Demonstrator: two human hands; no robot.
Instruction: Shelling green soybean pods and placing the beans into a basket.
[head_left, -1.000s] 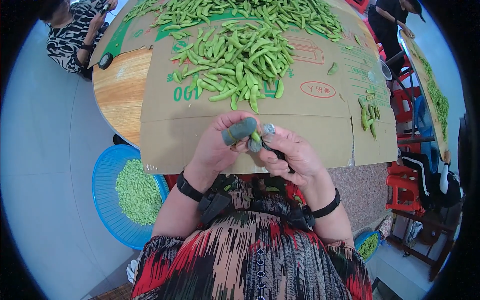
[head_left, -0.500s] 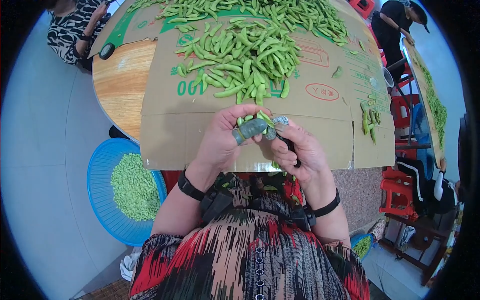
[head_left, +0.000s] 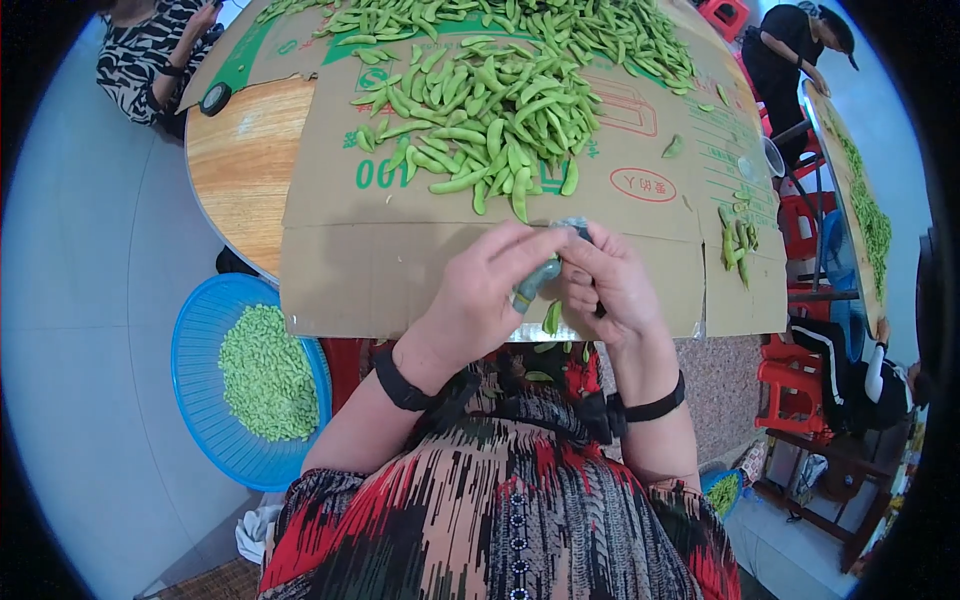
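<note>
My left hand [head_left: 482, 290] and my right hand [head_left: 612, 285] meet over the near edge of the cardboard. Fingers on both are curled in, and the fingertips touch. A grey-green cover [head_left: 538, 282] sits on a left finger; another patterned, greyish cover [head_left: 572, 226] shows by the right fingertips. What lies between the fingers is hidden. Something dark shows in my right palm, its kind unclear. Just below the hands is a green pod shell [head_left: 552, 318]. Ahead of them lies a heap of green bean pods [head_left: 490, 120].
Cardboard [head_left: 370, 270] covers much of a round wooden table [head_left: 245, 165]. At lower left stands a blue basket [head_left: 190, 385] of shelled beans [head_left: 268, 375]. A few darker pods [head_left: 738, 240] lie at right. Other people and red stools [head_left: 790, 390] are around.
My left hand has turned over and moved right against the right hand. The opened pod with beans that showed in my left fingers is out of sight. The green shell below shows more.
</note>
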